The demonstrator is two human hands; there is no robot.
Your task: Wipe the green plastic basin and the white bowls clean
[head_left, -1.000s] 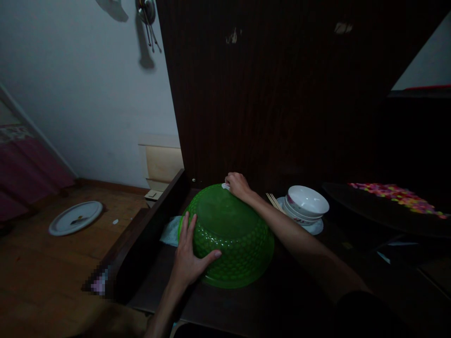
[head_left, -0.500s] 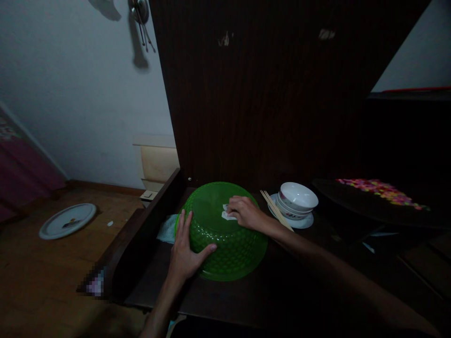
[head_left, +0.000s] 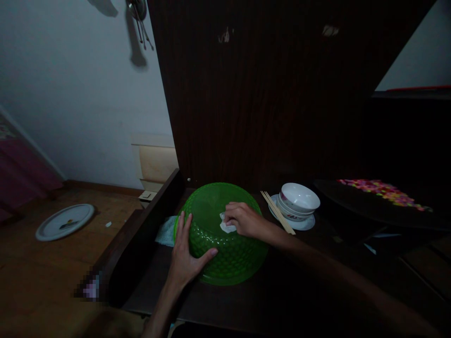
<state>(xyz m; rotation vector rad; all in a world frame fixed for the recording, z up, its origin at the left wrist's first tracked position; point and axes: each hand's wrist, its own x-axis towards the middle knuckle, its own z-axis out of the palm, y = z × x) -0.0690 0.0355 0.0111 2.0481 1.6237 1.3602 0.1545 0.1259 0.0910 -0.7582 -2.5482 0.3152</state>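
Note:
A green plastic basin [head_left: 207, 202] lies upside down on the dark wooden desk [head_left: 211, 305], its dimpled side facing me. My left hand [head_left: 185, 256] rests on its left side, fingers spread and thumb apart. Bunched under the fingers of my right hand [head_left: 243, 218] is a crumpled white tissue [head_left: 227, 227], pressed against the basin's upturned base. Part of the tissue is hidden by those fingers. A pale blue-green cloth [head_left: 166, 232] pokes out from behind the basin's left edge.
Right of the basin, stacked white bowls [head_left: 299, 197] stand on a plate [head_left: 306, 223], with wooden chopsticks [head_left: 278, 213] leaning across its left rim. Colourful small pieces [head_left: 382, 192] lie farther right. A raised wooden edge [head_left: 148, 234] borders the left side. A white oval lid-like object [head_left: 65, 223] lies on the floor.
My right hand has slid slightly toward me over the basin's base with the tissue. My left hand stays in place on the basin. The view has shifted a little.

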